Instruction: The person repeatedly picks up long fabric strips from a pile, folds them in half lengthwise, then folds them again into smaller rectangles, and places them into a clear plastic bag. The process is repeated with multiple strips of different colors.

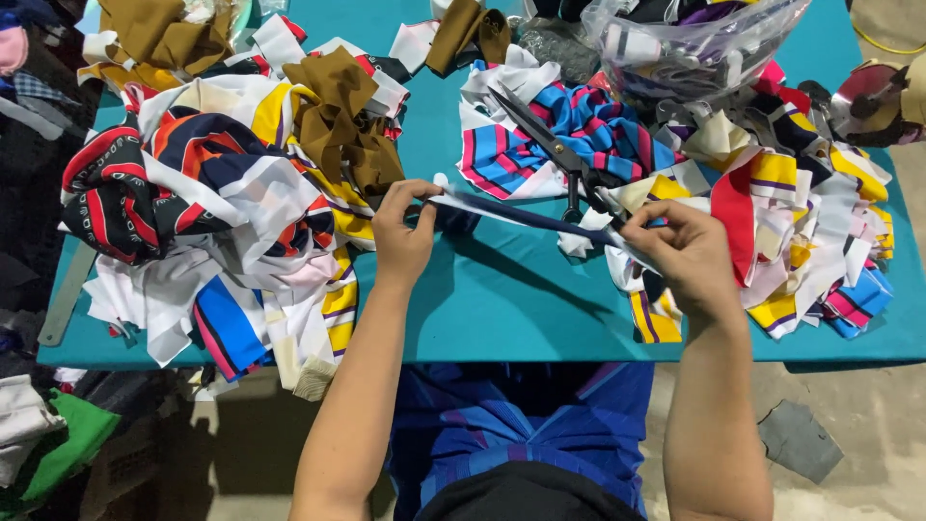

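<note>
One package only: clear plastic bag [690, 43] at far edge of teal table [502, 309], toward far right corner. Bulging, crumpled, glossy with highlights; top cut off by picture edge. Through the film: pale, white, dark and purple fabric pieces, with a hint of pink at lower right. Lower side resting on the heap of striped scraps along the right side of the table. Dark grey bundle [559, 43] just left of it, touching or nearly so; whether wrapped or plain cloth, impossible to tell. No labels, signs or screens visible anywhere on the table or around it.
</note>
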